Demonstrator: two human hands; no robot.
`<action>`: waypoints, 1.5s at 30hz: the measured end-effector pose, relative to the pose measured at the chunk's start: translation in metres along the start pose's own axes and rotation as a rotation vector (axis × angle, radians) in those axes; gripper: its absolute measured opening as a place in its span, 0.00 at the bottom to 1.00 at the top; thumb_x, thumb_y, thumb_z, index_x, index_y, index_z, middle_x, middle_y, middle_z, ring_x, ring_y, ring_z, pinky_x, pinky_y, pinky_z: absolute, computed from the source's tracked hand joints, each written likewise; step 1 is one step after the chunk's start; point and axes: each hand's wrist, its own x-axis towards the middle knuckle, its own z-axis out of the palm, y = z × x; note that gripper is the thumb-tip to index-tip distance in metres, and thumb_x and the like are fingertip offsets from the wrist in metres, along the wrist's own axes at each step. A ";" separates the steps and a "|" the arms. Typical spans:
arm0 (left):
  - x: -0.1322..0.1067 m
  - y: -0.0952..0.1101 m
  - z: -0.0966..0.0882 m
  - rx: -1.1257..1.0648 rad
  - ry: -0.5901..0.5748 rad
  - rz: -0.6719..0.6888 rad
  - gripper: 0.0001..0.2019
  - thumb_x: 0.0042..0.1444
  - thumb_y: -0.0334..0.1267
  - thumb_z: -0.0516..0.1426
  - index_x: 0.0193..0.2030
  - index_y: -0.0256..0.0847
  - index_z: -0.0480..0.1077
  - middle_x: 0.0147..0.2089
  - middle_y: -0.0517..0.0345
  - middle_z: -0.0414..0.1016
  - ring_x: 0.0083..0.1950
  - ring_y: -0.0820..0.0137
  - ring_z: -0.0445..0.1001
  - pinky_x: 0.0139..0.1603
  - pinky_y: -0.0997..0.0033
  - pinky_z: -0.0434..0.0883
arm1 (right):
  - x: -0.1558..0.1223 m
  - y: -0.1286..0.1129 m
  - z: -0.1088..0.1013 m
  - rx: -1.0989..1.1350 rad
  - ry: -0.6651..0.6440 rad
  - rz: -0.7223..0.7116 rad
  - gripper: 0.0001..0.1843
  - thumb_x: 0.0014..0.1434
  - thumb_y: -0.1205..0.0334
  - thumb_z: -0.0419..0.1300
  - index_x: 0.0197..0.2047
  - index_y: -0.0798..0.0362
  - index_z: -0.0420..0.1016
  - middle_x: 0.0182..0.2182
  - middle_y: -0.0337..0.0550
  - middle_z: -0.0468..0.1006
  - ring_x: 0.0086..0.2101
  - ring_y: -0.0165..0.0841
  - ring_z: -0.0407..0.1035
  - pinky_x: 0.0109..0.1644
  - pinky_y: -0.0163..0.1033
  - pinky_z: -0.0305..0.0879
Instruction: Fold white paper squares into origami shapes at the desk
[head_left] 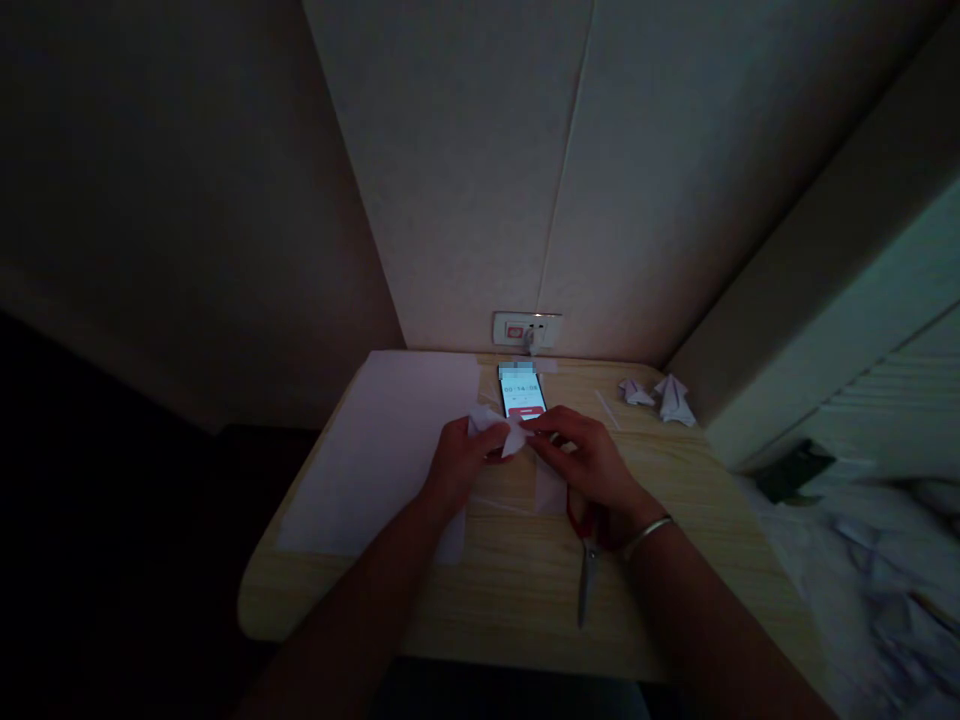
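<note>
A small piece of folded white paper (514, 438) is held up over the middle of the wooden table (517, 590). My left hand (463, 455) grips its left side, thumb on top. At the paper's right edge, the fingertips of my right hand (589, 460) pinch it; a bracelet circles that wrist. Just beyond the hands lies a lit phone (523, 390) showing a timer. Red-handled scissors (587, 570) rest beneath my right wrist, blades toward the near edge, with part of the handles hidden.
A large white sheet (375, 450) covers the table's left side. Two folded paper figures, a smaller one (636, 392) and a larger one (675, 400), stand at the back right. A wall socket (517, 330) with a plug is behind the phone. Paper strips lie about.
</note>
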 end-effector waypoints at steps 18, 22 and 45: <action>-0.003 -0.002 0.002 0.137 -0.104 -0.040 0.08 0.40 0.38 0.64 0.24 0.34 0.71 0.20 0.63 0.71 0.21 0.77 0.66 0.24 0.77 0.63 | 0.002 0.008 0.009 0.222 0.086 0.227 0.07 0.53 0.56 0.62 0.32 0.50 0.76 0.31 0.40 0.78 0.31 0.32 0.71 0.35 0.37 0.66; -0.002 -0.003 0.000 0.132 -0.113 -0.031 0.10 0.40 0.39 0.64 0.25 0.34 0.71 0.21 0.62 0.72 0.22 0.77 0.67 0.25 0.77 0.64 | 0.004 0.005 0.013 0.394 0.137 0.337 0.09 0.49 0.55 0.65 0.32 0.50 0.75 0.31 0.38 0.77 0.29 0.30 0.70 0.33 0.36 0.65; -0.003 -0.005 0.003 0.254 -0.054 0.009 0.09 0.41 0.39 0.63 0.24 0.35 0.71 0.22 0.59 0.73 0.22 0.74 0.69 0.24 0.76 0.64 | 0.004 0.007 0.016 0.411 0.134 0.466 0.14 0.48 0.51 0.64 0.33 0.54 0.76 0.27 0.40 0.76 0.26 0.29 0.67 0.29 0.35 0.65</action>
